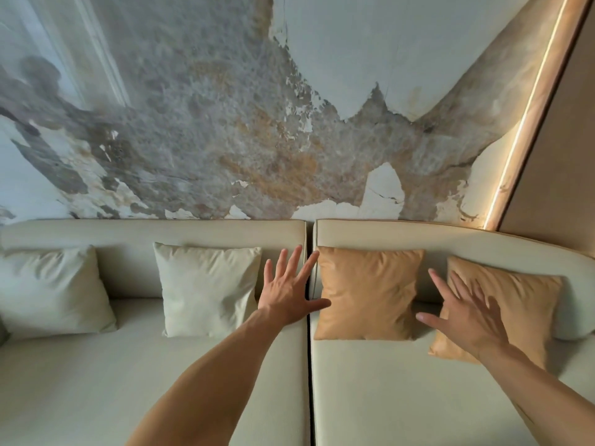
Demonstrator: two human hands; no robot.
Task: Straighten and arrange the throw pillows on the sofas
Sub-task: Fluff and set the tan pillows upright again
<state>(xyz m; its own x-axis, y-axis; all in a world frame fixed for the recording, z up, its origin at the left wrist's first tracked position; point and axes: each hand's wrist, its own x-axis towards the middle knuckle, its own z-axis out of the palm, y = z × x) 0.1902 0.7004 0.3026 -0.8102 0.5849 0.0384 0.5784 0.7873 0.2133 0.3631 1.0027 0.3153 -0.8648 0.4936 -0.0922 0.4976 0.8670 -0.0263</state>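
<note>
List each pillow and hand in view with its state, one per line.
Far-left cream pillow: leaning on the backrest, upright.
Second cream pillow: leaning on the backrest, slightly tilted.
Left tan pillow: upright against the backrest.
Right tan pillow: tilted.
Left hand: open, fingers spread.
Right hand: open, over the right tan pillow.

There is only one view, a wide-angle camera worn on the person's head. It looks forward and down from above the seat, straight at the backrest of the pale cream upholstered sofa [161, 231] and the mottled, peeling-paint wall [225, 123] behind it. It sits close: both bare forearms reach in from the bottom edge. The lens bends the edges, so the glowing light strip [528, 117] on the right leans inward. No second view shares the scene.
</note>
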